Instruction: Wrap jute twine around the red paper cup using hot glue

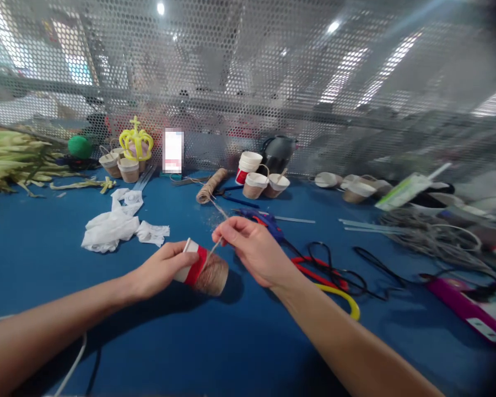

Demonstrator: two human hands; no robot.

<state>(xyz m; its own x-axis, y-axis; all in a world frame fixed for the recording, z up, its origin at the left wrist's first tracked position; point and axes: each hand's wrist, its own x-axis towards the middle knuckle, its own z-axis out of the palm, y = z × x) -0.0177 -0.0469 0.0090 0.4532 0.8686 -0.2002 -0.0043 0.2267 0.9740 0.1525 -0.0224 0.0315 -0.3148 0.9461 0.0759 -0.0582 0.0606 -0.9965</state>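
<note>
A paper cup [197, 266] with a red band lies tilted in my left hand [164, 268], whose thumb and fingers close around its rim end. Brown twine covers the cup's base end. From the cup a strand of twine [213, 247] runs up to my right hand [248, 242], which pinches it between thumb and fingers. Beyond that hand the strand leads to a roll of twine [209, 187] lying on the blue table. Just behind my right hand is a blue and red glue gun [264, 220], partly covered by it.
Crumpled white tissue [111, 227] lies to the left. Small twine-covered cups [255, 186] stand at the back, near a yellow crown [136, 140] and a lit phone [173, 150]. Black cables [330, 267] and a purple power strip [458, 303] are on the right. A perforated metal screen [231, 71] closes the back.
</note>
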